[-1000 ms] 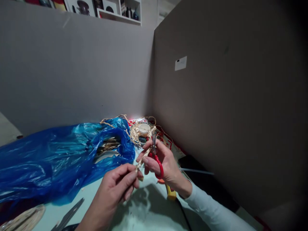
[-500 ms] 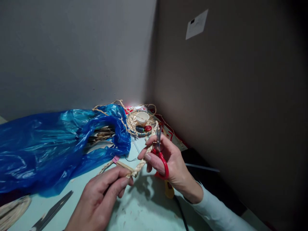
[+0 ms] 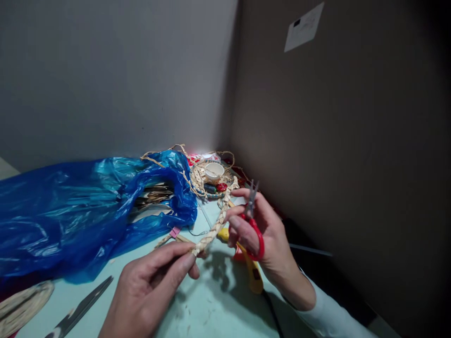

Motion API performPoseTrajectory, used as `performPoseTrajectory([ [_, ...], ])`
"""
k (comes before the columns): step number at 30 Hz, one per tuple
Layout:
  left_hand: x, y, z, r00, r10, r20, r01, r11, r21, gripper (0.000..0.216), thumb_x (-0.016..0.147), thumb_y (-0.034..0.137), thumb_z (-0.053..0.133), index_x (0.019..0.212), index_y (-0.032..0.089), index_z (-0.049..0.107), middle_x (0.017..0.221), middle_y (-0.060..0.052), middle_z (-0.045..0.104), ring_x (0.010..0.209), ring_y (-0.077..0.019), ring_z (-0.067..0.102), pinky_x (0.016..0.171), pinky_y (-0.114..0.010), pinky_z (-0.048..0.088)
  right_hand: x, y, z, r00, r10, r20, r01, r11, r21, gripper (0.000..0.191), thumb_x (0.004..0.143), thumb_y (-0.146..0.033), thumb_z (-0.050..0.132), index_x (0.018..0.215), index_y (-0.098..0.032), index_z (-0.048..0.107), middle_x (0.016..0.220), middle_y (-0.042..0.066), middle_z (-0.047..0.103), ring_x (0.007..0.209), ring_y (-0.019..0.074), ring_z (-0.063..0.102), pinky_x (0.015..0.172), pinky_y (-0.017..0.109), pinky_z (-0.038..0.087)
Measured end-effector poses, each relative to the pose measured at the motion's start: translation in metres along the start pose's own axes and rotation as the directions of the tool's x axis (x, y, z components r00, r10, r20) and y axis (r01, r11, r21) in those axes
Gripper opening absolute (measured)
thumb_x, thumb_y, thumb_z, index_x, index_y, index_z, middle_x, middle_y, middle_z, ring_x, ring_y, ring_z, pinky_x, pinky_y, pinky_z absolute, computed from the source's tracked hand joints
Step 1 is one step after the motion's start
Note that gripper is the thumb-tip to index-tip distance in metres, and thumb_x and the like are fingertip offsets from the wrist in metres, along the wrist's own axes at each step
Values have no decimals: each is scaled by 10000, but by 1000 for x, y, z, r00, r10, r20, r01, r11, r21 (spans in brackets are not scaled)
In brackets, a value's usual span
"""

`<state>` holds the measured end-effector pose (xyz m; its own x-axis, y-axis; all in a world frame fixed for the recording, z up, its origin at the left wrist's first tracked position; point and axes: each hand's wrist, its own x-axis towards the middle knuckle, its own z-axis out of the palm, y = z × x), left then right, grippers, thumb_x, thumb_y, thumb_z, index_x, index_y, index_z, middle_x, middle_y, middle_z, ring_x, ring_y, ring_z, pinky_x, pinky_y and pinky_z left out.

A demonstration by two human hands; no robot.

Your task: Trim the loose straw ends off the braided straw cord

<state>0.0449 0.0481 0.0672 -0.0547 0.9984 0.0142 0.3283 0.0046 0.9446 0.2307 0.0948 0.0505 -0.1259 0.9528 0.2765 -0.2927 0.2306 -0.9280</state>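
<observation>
Between thumb and fingers, my left hand (image 3: 153, 284) pinches the near end of a pale plaited straw braid (image 3: 214, 231). The braid slants up and away toward the woven tray. Red-handled scissors (image 3: 254, 230) hang on my right hand (image 3: 269, 239), their slim blades pointing up and slightly apart. The right fingers are curled round the handles, just to the right of the braid; whether a fingertip touches the braid I cannot tell. Below the right hand lies a yellow-handled tool (image 3: 255, 278) with a black cord.
A blue plastic bag (image 3: 88, 211) holding dry husks (image 3: 155, 195) lies at left. Behind the braid a woven tray (image 3: 198, 176) carries a white bowl (image 3: 214, 171) and thread spools. Large dark scissors (image 3: 84, 305) and a coiled straw piece (image 3: 26, 305) lie at front left.
My right hand with the scissors has moved right, away from the braid. My left hand keeps its pinch on the braid's near end. The view has shifted a little.
</observation>
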Motion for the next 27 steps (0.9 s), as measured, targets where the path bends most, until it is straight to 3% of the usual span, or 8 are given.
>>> performPoseTrajectory([
  [2,0,1,0,997,15,-80,-13,1000,15,196,764,426,672,633,298,742,733,16,748,853,-215,679,652,-203,487,-5,-5,-1,1000,-2,-15,2,1000,-6,327,884,-347,679,1138,-256,493,804,-19,656,550,77,573,514,185,500],
  [4,2,0,-1,990,38,-133,-34,999,35,172,763,406,677,645,302,748,724,23,754,828,-213,706,599,-195,498,-12,-11,1,986,106,125,-108,994,8,216,879,-350,680,970,-223,530,748,-15,653,520,71,554,474,164,454],
  [6,3,-4,-3,985,94,-145,-84,993,78,126,776,379,685,706,314,768,729,34,766,809,-200,728,602,-178,520,-18,-17,5,878,301,373,-304,951,-53,257,813,-369,740,862,-179,573,747,16,653,544,74,540,491,170,434],
  [9,4,-12,-7,958,237,-159,-210,963,167,84,787,321,705,806,335,786,754,53,792,812,-173,745,727,-164,543,-21,-21,13,704,475,528,-466,870,-160,376,686,-438,812,733,-143,584,705,15,590,596,76,510,543,169,419],
  [12,2,-17,-10,921,328,-209,-278,931,237,117,792,291,708,849,351,791,876,65,822,845,-163,754,795,-169,545,-20,-20,16,654,521,548,-515,838,-183,436,651,-506,805,710,-143,572,684,4,557,596,72,486,545,164,413],
  [16,2,-19,-11,929,316,-195,-262,930,258,146,799,306,705,888,379,794,971,86,823,888,-156,761,816,-161,552,-19,-13,14,702,480,527,-509,855,-100,406,703,-472,794,799,-158,554,733,23,623,552,79,527,480,165,420],
  [21,4,-11,1,930,328,-167,-309,942,130,270,758,221,711,853,459,797,907,135,824,817,-116,754,798,-134,533,-18,2,16,941,279,192,-264,959,-97,286,800,-350,756,888,-166,556,769,-2,627,537,62,529,478,156,443],
  [27,-2,0,10,988,76,-137,-86,994,-70,153,702,282,736,740,410,811,609,121,751,515,-78,619,547,-115,481,-15,6,17,980,139,142,-127,987,-94,250,757,-238,801,863,-151,591,732,-28,582,572,64,507,523,164,457],
])
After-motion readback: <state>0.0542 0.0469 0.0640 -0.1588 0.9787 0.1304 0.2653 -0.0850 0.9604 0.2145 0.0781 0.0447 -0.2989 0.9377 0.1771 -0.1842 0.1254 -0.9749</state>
